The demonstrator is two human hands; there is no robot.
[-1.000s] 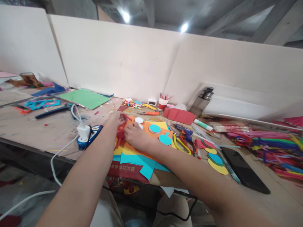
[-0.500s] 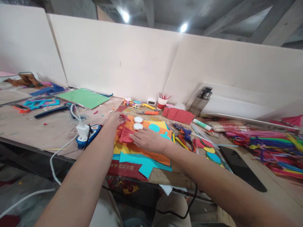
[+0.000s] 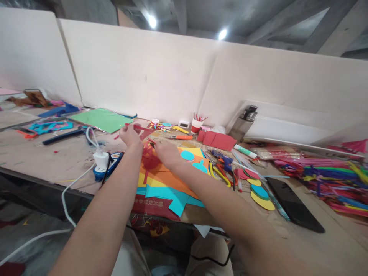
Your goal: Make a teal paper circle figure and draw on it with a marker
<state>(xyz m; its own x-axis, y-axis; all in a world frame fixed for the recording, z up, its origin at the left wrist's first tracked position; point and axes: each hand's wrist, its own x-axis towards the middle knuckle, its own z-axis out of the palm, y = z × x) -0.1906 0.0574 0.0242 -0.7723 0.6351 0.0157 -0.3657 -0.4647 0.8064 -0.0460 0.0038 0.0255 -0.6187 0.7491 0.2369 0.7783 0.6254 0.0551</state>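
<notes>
My left hand [image 3: 130, 135] is raised over the left side of the paper pile, its fingers closed on a thin red paper strip [image 3: 145, 128] that points right. My right hand [image 3: 165, 152] is closed in a pinch, with a small red and dark bit at its fingertips that is too blurred to name. Between and below the hands, red paper pieces [image 3: 151, 159] show smeared by motion over orange paper [image 3: 172, 182]. A blue paper circle [image 3: 187, 155] and a blue cut-out shape [image 3: 200, 166] lie right of my right hand. Blue paper [image 3: 178, 203] sticks out in front.
To the right are a blue glue gun [image 3: 225, 161], yellow-handled pliers [image 3: 220, 174], paper discs [image 3: 260, 191] and a black phone [image 3: 293, 203]. Behind are an orange cutter [image 3: 182, 137], a cup [image 3: 197, 124] and red paper [image 3: 217, 140]. A power strip [image 3: 107, 168] with cables sits left.
My left hand has lifted up and left with the red strip. My right hand has moved left and up, off the red disc, and now covers the white round lids. Red pieces have shifted.
</notes>
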